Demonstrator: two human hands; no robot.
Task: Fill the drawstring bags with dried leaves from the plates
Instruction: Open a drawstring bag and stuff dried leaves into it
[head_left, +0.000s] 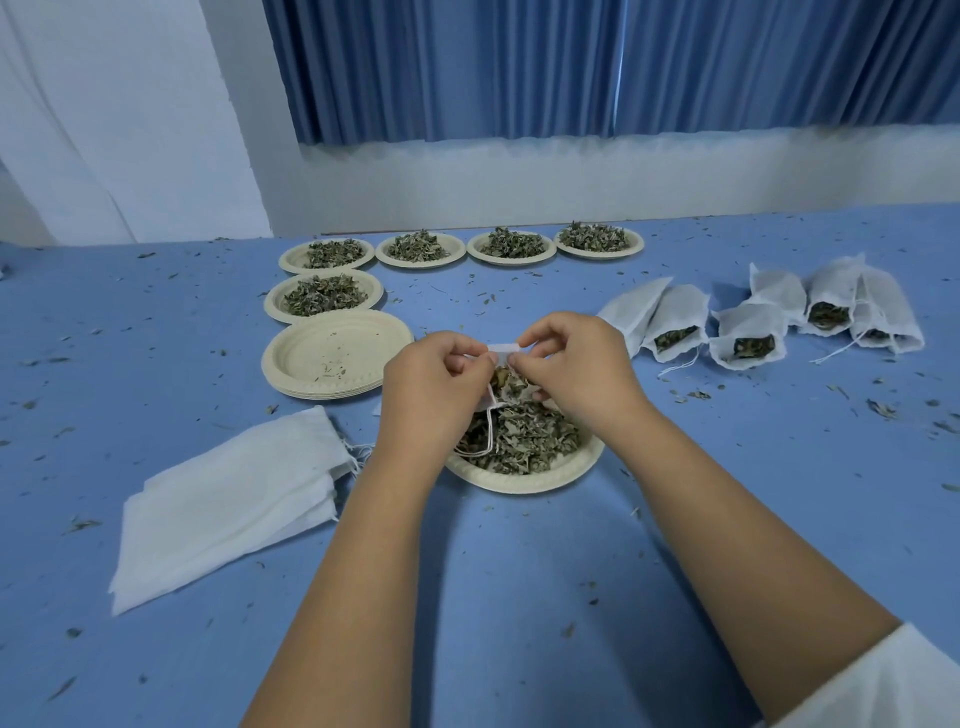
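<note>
Left hand (434, 376) and right hand (574, 371) each pinch the rim of a drawstring bag (503, 382) above a plate (524, 480) of dried leaves (524, 441) on the desk (519, 571).

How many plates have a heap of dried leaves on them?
6 plates: four in the far row, one just before that row's left end, one nearest the person. The stack of empty plates is not counted.

— What do we hold?
— Our left hand (434, 371) and right hand (571, 364) pinch the mouth of a drawstring bag (501, 349) over the near plate (519, 483) of dried leaves (524, 441).
— And round that plate?
— Empty bags (228, 499) at nine o'clock, bare stacked plates (332, 353) at ten, heaped plates (511, 259) toward twelve, filled bags (748, 332) at two.
</note>
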